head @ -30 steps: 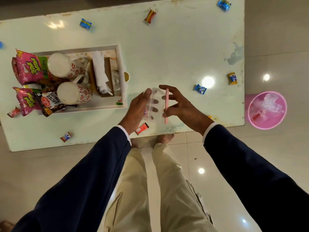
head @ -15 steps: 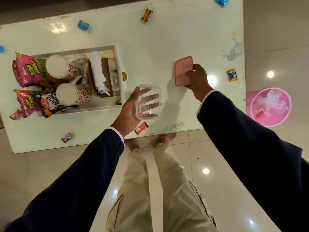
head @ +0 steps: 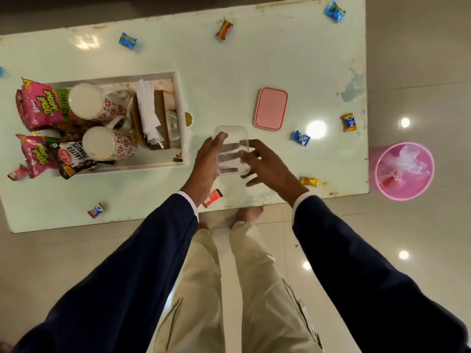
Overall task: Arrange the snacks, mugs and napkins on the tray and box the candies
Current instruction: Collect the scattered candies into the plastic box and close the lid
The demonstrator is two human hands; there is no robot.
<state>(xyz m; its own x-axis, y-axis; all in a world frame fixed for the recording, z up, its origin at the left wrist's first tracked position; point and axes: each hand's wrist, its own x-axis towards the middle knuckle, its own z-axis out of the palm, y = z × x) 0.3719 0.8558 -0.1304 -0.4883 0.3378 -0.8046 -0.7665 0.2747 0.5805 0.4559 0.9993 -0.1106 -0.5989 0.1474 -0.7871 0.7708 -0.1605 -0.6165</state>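
Observation:
My left hand (head: 206,166) grips a clear, lidless plastic box (head: 233,149) just above the table's near edge. My right hand (head: 270,166) is at the box's right side with its fingers spread. The box's pink lid (head: 270,108) lies flat on the table beyond it. To the left, the white tray (head: 142,166) holds two floral mugs (head: 86,101), napkins (head: 147,113), pink snack packets (head: 38,108) and a peanut packet (head: 71,159). Wrapped candies lie scattered: a blue one (head: 300,138), a yellow one (head: 309,181), a red one (head: 212,197).
More candies lie at the table's far edge (head: 224,29), far right corner (head: 335,11), right edge (head: 349,122) and near left (head: 96,210). A pink bin (head: 401,170) stands on the floor right of the table. My legs are at the near edge.
My right hand took the pink lid off the box, laid it flat on the table further out, let go and came back beside the box. My left hand kept hold of the box.

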